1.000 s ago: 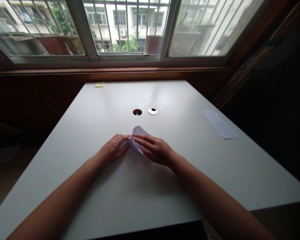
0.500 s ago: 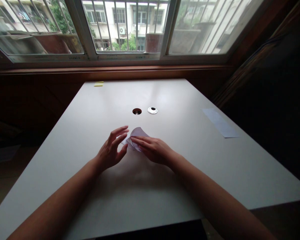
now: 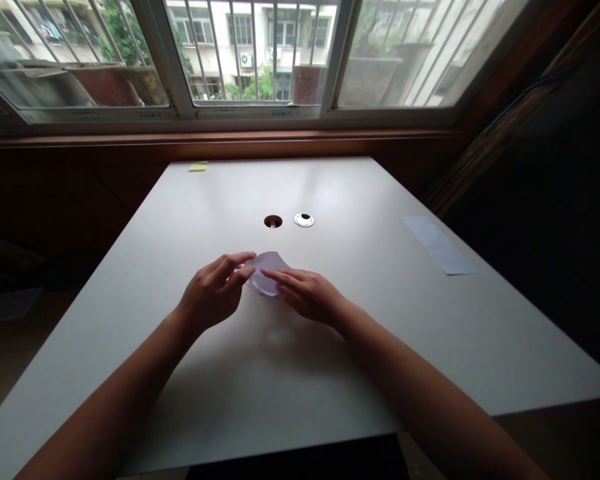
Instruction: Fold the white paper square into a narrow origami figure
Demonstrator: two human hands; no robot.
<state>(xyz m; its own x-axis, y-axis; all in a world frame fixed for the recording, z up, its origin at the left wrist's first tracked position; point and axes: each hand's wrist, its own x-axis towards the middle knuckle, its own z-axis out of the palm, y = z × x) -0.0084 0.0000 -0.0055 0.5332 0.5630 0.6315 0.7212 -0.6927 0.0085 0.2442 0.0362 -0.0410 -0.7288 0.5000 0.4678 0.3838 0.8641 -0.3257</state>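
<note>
A small folded white paper (image 3: 266, 272) is held just above the white table (image 3: 260, 373), near its middle. My left hand (image 3: 211, 292) pinches the paper's left edge between thumb and fingertips. My right hand (image 3: 305, 295) grips the paper's right side, with the fingers laid over it. Part of the paper is hidden under both hands.
A round cable hole (image 3: 273, 221) and its loose silver cap (image 3: 304, 219) lie beyond the hands. A strip of white paper (image 3: 439, 245) lies near the right edge. A yellow sticky note (image 3: 198, 167) sits at the far left corner. Behind the table is a barred window (image 3: 255, 53).
My left hand lifted off the paper with its fingers spread, then came back and pinched the left edge. The paper has risen slightly off the table.
</note>
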